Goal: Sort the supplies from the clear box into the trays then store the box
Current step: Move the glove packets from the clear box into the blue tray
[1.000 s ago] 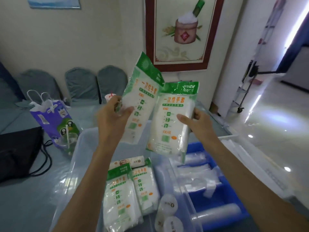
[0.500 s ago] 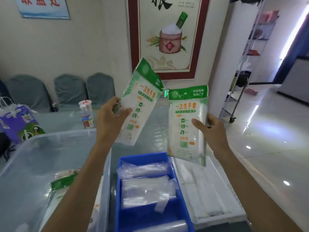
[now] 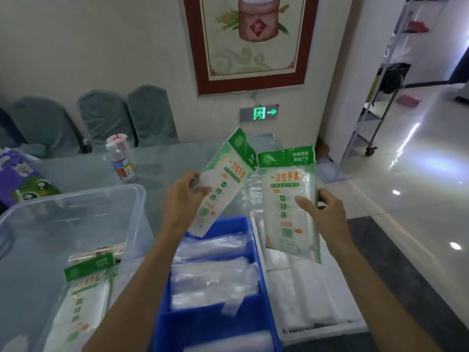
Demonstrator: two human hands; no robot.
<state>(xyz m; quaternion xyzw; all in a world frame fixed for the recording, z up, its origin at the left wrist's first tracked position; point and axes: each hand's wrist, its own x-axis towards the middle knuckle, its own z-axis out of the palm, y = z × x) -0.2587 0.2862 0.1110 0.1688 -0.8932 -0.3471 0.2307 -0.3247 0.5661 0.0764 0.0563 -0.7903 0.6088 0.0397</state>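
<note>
Two glove packs (image 3: 224, 179) (image 3: 288, 203), one per hand (image 3: 181, 199) (image 3: 323, 212)

A red-framed painting (image 3: 250, 39) of a jar hangs on a cream wall (image 3: 88, 47) above a lit green exit sign (image 3: 259, 113). Grey-covered chairs (image 3: 149, 115) line the wall behind a glass-topped table (image 3: 162, 161), where a small bottle (image 3: 119, 161) stands near a purple bag (image 3: 24, 179). To the right, a polished floor (image 3: 418, 199) reflects bright light beside a wheeled metal rack (image 3: 380, 97).
</note>
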